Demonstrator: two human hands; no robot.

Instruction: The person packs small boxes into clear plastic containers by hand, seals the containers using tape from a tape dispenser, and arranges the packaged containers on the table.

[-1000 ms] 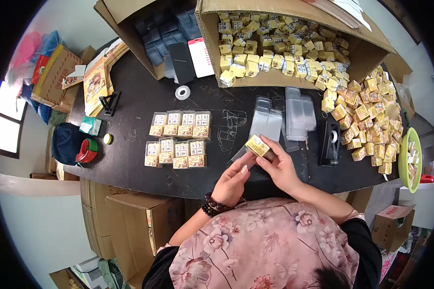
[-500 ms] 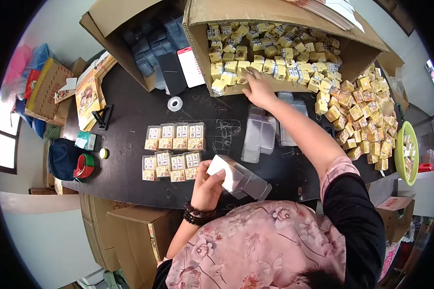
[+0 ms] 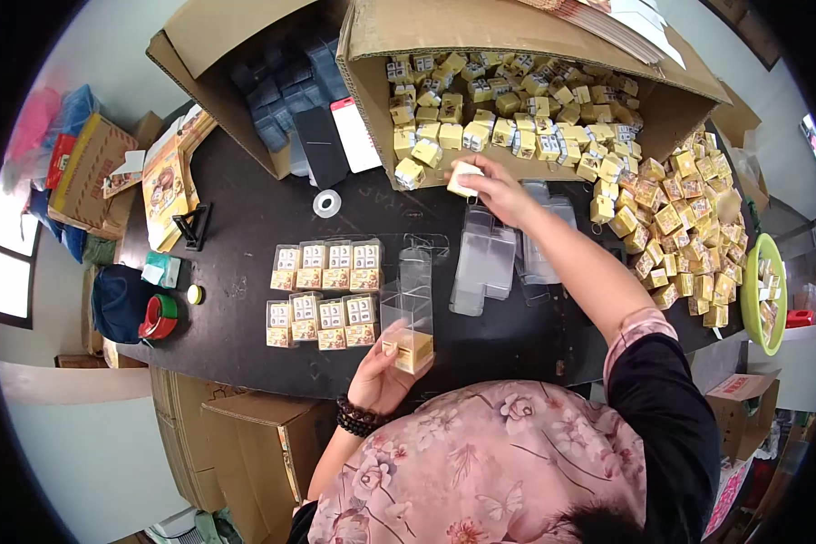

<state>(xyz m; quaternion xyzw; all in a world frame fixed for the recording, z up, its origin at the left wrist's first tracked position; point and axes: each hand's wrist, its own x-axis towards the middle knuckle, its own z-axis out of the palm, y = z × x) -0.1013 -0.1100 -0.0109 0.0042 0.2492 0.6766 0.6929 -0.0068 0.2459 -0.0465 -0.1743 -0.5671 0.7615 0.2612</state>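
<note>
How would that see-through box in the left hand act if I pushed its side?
The see-through box would probably bend, since its clear walls look thin. It may feel slippery, because they look smooth and shiny. It's likely heavier at the bottom, where the yellow block sits.

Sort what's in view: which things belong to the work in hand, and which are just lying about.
In the work:
small pale box in the right hand
clear case in the left hand
filled clear cases
flat clear packages
loose yellow boxes

Apparently just lying about:
black stand
blue cloth item
red-and-green item
</note>
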